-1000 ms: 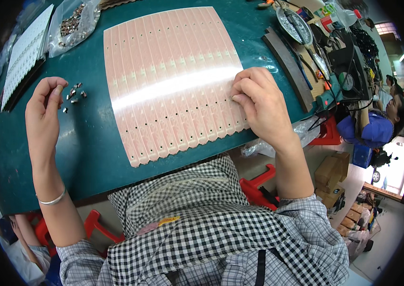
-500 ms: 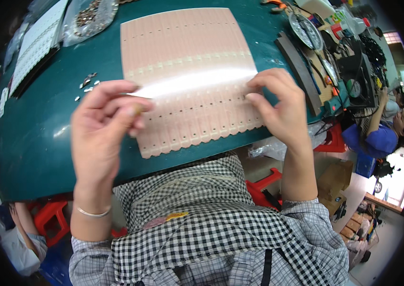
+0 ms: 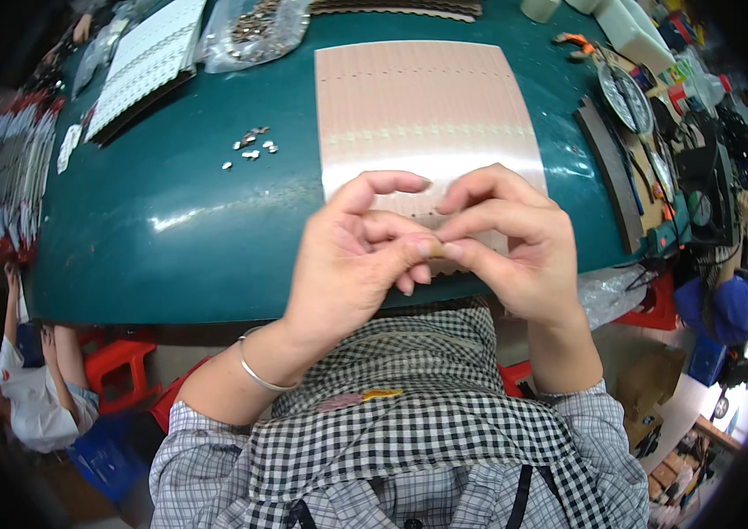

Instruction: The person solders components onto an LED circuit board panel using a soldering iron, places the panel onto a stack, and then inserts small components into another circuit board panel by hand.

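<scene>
My left hand [image 3: 339, 256] and right hand [image 3: 528, 242] meet tip to tip over the near part of the pink strip sheet [image 3: 427, 101]. In each grip the thumb is drawn in close to the fingers while the index finger arches off; whether anything small sits between the tips I cannot tell — my own fingers hide it. For fine work like this, I judge it best to press only with the tips, brace one thumb against the other, and rest my wrists lightly so the sheet doesn't slide or crease. Tilting the tips up a little would give me a clearer look.

The sheet lies on the green tabletop [image 3: 171, 273], its scalloped end just in from the near edge, the small silvery metal pieces [image 3: 251, 155] apart from it, off to its left. It looks thin and glossy: pale pink, marked lengthwise into narrow strips, crossed by rows of dark dots and a yellowish-green band, with a broad white glare just beyond my fingers.
</scene>
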`<state>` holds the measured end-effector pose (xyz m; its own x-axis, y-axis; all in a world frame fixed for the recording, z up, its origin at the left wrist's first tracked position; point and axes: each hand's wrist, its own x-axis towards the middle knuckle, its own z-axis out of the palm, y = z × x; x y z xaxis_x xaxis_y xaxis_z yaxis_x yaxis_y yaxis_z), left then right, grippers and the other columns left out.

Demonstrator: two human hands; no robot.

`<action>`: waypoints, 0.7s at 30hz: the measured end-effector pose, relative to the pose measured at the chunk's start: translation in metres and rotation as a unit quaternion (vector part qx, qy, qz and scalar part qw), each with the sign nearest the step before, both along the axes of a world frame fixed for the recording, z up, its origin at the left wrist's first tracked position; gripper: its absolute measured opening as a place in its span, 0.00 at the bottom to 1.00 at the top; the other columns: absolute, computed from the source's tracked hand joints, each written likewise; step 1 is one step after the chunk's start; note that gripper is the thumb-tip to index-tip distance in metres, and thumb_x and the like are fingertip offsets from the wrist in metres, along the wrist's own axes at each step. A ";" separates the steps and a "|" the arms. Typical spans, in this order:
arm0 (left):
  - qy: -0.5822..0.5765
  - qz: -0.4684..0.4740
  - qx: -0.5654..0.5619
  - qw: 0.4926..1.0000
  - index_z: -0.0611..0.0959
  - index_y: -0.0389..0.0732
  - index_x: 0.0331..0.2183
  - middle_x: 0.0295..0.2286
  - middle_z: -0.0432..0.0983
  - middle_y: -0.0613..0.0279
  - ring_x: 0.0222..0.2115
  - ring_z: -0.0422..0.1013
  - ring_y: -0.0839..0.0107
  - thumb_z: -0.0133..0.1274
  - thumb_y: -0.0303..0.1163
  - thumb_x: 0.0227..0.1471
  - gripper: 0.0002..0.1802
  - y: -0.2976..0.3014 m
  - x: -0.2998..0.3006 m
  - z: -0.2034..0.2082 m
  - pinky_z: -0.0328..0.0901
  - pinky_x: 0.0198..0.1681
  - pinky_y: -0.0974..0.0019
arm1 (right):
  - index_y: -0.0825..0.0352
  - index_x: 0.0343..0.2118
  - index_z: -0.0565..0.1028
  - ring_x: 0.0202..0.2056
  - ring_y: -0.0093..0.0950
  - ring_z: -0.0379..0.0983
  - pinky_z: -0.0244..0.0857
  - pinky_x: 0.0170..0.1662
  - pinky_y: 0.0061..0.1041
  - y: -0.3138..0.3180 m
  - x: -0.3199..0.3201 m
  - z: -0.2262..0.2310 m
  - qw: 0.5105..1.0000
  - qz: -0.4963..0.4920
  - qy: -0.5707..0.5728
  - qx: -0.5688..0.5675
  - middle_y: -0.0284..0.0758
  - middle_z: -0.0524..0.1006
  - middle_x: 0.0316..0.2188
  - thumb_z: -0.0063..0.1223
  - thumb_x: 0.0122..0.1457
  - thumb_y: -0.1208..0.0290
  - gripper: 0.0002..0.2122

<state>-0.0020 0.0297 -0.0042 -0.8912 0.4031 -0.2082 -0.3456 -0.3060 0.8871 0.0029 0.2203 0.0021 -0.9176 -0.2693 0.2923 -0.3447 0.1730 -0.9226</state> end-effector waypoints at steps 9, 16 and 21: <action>-0.004 -0.078 -0.045 0.996 0.69 0.34 0.53 0.30 0.79 0.57 0.28 0.74 0.77 0.53 0.22 0.56 0.23 -0.004 -0.005 -0.002 0.69 0.30 0.77 | 0.68 0.28 0.71 0.40 0.29 0.70 0.65 0.44 0.26 0.003 0.004 -0.008 0.997 0.037 -0.023 0.061 0.35 0.73 0.36 0.55 0.50 0.82 0.05; 0.450 0.138 -0.544 0.694 0.83 0.38 0.33 0.32 0.78 0.56 0.32 0.75 0.61 0.60 0.26 0.46 0.08 -0.086 -0.102 -0.022 0.69 0.33 0.66 | 0.69 0.28 0.69 0.40 0.39 0.67 0.62 0.45 0.30 0.047 -0.004 -0.014 0.950 -0.137 0.056 0.274 0.39 0.72 0.35 0.51 0.49 0.83 0.05; 0.338 0.089 -0.598 0.721 0.81 0.35 0.34 0.27 0.76 0.64 0.28 0.72 0.78 0.59 0.25 0.49 0.08 -0.110 -0.117 -0.041 0.66 0.32 0.72 | 0.69 0.29 0.71 0.42 0.39 0.66 0.61 0.47 0.33 0.051 -0.005 -0.027 0.926 -0.145 0.081 0.339 0.39 0.71 0.36 0.55 0.48 0.81 0.06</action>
<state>-0.1192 -0.0803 -0.0455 -0.9675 0.1626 0.1936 0.2399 0.8322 0.4999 -0.0025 0.2718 -0.0251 -0.9387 -0.1914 0.2869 -0.3185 0.8003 -0.5081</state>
